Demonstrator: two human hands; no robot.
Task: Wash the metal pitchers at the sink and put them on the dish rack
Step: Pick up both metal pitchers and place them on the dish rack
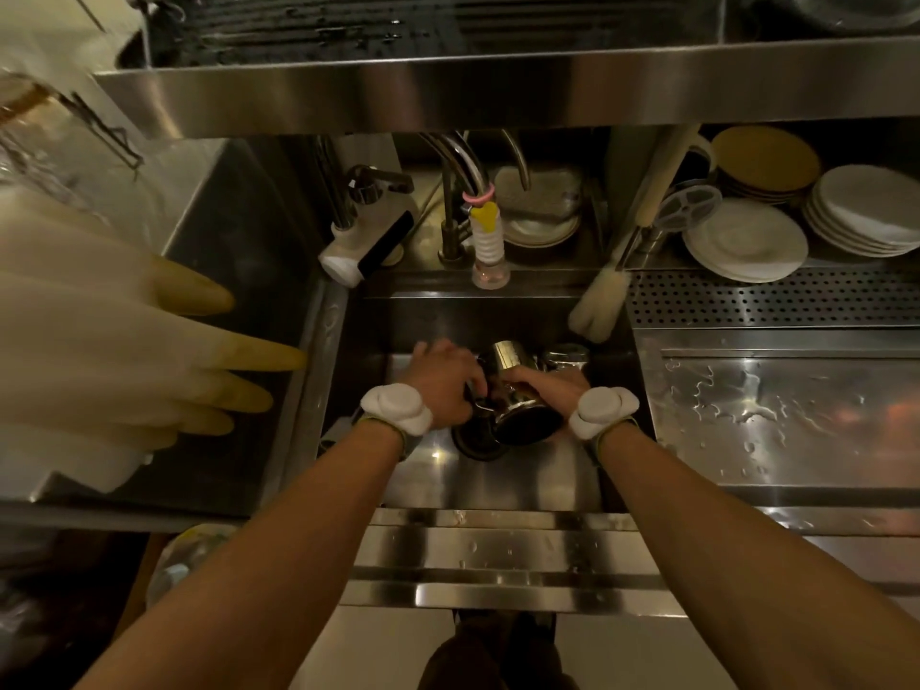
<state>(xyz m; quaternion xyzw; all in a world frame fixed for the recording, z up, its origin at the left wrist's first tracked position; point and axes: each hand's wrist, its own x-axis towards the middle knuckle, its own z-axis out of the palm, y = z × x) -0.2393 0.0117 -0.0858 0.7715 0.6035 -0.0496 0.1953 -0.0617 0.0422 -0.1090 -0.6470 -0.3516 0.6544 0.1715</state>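
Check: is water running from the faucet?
No, nothing streams from the faucet nozzle above the sink.

Shiny silver metal pitcher (517, 390) between both hands, dark inside its mouth. White bands on both wrists. Far left of the left hand (443, 385), pale rubber gloves (124, 341) with yellowed fingertips. Beyond the right hand (542, 385), white plates (747, 241), mustard-brown plates (766, 159), a cream brush (597, 301), dotted perforated steel (771, 301).
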